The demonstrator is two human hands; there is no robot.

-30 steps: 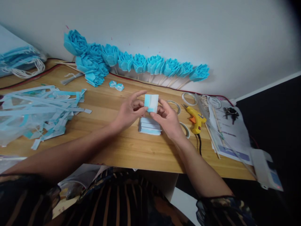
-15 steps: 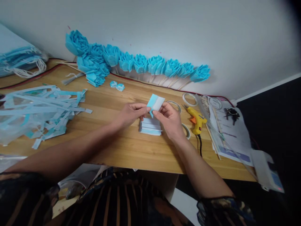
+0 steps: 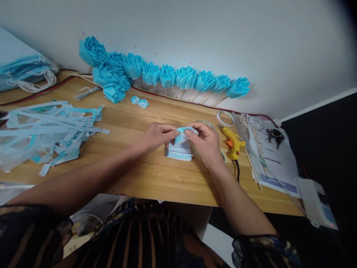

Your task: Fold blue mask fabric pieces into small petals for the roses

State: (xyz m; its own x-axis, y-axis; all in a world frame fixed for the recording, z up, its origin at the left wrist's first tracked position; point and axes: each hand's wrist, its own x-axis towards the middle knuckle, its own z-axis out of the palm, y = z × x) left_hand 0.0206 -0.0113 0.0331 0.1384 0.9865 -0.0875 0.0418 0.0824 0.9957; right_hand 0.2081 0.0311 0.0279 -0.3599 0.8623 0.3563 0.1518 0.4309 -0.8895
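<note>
Between both hands I hold a small blue-and-white piece of mask fabric [image 3: 182,137], bent along its upper part. My left hand [image 3: 159,137] pinches its left edge between thumb and fingers. The right corner is gripped by my right hand [image 3: 205,140], with the thumb pressed on its face. Just below the fabric, a stack of cut white and blue pieces [image 3: 179,152] lies on the wooden table [image 3: 145,178]; the hands and fabric cover part of its top.
Blue fabric roses [image 3: 167,75] on sticks lean along the wall. At left lies a heap of cut strips [image 3: 58,130]. Two folded pieces [image 3: 139,101] rest behind my left hand. Right of my hands are tape rolls [image 3: 225,118], a yellow glue gun [image 3: 233,141], papers [image 3: 281,163] and keys [image 3: 275,134].
The fabric piece was more upright and flatter, with a fold at its lower edge. Now it is turned, bent over and lower, and my right fingers have shifted along it.
</note>
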